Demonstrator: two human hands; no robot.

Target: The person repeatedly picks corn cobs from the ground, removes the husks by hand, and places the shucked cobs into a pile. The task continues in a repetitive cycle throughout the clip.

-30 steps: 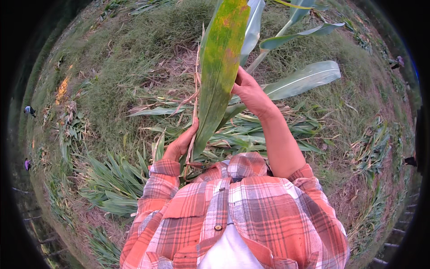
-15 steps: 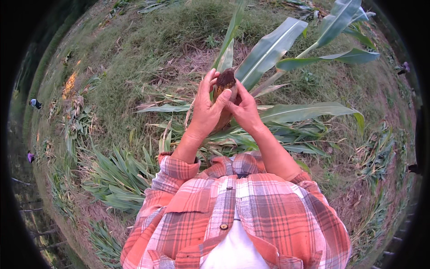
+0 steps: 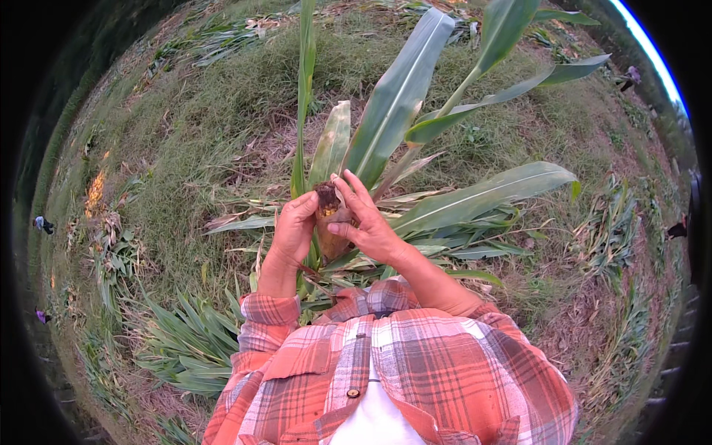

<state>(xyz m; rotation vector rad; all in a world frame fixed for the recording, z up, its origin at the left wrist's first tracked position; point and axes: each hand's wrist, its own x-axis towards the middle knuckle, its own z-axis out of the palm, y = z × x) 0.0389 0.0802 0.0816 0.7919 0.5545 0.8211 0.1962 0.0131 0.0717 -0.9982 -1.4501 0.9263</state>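
An ear of corn (image 3: pixel 336 236) in a brown, dry husk stands tip up in front of my chest, still among the leaves of its stalk. Dark silk tops it, and a patch of yellow kernels shows below the silk. My left hand (image 3: pixel 294 228) grips the ear's left side near the tip, fingers curled and partly hidden. From the right, my right hand (image 3: pixel 371 226) closes on the husk, thumb across the front and fingertips by the silk. Behind the hands the green corn stalk (image 3: pixel 454 100) leans up to the right with broad leaves (image 3: pixel 400 93).
Cut corn stalks lie in a leafy heap (image 3: pixel 194 348) at left and another pile (image 3: pixel 610 222) at right. A strip of orange-yellow ears (image 3: pixel 95 194) lies far left on the grass. Distant people (image 3: pixel 43 224) are at the left rim and another person (image 3: pixel 630 76) is far right.
Both hands and the ear sit lower and further left in the view. My left hand has shifted to the ear's side, and more of the husk front and kernels shows.
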